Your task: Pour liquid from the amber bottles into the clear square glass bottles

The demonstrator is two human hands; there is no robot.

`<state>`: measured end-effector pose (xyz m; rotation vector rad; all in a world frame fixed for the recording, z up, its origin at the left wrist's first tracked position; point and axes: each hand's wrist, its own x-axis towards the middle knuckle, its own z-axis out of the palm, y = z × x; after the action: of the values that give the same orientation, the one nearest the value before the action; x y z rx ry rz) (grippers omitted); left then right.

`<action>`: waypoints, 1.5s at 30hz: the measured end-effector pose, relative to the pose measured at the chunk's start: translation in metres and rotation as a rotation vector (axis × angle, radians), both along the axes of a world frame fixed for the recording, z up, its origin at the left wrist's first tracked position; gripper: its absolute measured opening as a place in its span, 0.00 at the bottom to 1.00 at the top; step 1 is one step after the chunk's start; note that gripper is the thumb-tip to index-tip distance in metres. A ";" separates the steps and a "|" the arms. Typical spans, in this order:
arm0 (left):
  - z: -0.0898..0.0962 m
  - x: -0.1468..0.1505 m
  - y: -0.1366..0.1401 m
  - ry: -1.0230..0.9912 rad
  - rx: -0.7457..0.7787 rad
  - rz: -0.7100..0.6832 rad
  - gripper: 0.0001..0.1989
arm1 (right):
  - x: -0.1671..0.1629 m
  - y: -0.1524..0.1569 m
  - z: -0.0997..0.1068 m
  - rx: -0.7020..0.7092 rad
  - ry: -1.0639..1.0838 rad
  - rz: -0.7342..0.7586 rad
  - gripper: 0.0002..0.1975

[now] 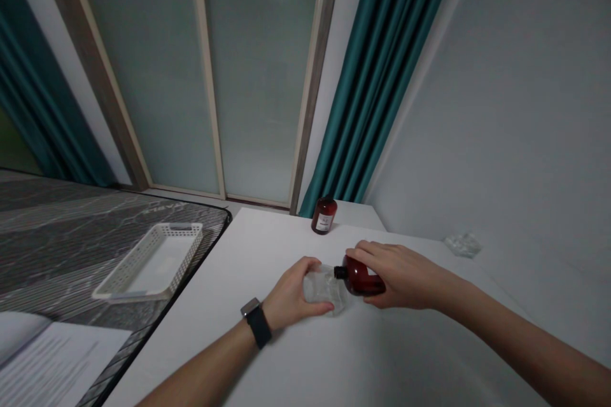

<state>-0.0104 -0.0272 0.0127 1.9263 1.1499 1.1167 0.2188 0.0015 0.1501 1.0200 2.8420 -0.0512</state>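
Note:
My right hand (382, 273) is wrapped round a dark red-brown bottle (356, 276) with a black neck. The bottle is tipped on its side, its neck pointing left at a clear container (319, 286). That see-through container is gripped between the thumb and fingers of my left hand (292, 296), low over the white table. Whether liquid passes from the bottle cannot be made out. A second red-brown bottle (324, 216) with a pale label stands upright farther back on the table.
On the white table (229, 280), a clear crumpled-looking item (463, 245) lies at the right by the wall. To the left, a white perforated basket (153, 261) and an open book (62, 362) rest on a grey patterned surface. Teal curtains (377, 76) hang behind.

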 end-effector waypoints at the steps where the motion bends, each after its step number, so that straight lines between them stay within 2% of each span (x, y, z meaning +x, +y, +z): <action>1: 0.000 0.000 0.000 0.001 -0.005 -0.002 0.29 | 0.000 0.000 0.000 0.002 -0.002 0.002 0.29; 45: -0.001 0.000 0.000 0.007 0.002 0.007 0.30 | 0.001 0.003 -0.002 0.007 0.003 0.032 0.30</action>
<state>-0.0105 -0.0276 0.0119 1.9304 1.1606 1.1161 0.2196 0.0047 0.1484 0.9761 2.8630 -0.0399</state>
